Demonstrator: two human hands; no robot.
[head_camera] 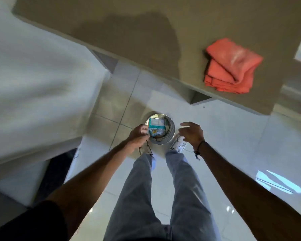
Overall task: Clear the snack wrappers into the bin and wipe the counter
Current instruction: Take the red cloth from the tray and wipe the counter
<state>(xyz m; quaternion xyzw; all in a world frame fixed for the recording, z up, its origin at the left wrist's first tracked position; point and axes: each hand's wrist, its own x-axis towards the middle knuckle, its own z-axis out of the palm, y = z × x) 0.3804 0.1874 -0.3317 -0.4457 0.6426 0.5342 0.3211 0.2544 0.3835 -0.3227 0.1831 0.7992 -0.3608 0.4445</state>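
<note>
Head view looked straight down past the person's grey-trousered legs at a small round perforated metal bin [170, 132] on the glossy white tiled floor [233, 145], just ahead of the white shoes. Left hand [137, 135] was at the bin's left rim, fingers pinched on the edge of a crumpled teal-and-white snack wrapper [155, 130]. The wrapper sat over the bin mouth, mostly inside the rim, with more teal-white packaging below it; couldn't tell where one piece ended and the next began. Its long axis looked to run roughly away from the person, near end at the left fingers, far end toward the bin's far wall, but blur made that a loose read. Right hand [192, 133] hovered just right of the bin, fingers spread, holding nothing, not touching the rim. Key relation: wrapper was directly above the opening, so release needed only the left fingers to let go, no sideways travel. My read: bin step nearly done, wiping not started. The folded coral-orange cloth [233, 66] lay on the beige table [129, 32] near its front edge, up and to the right, so the empty right hand was nearer it. No wrappers visible on the table part in view.
</note>
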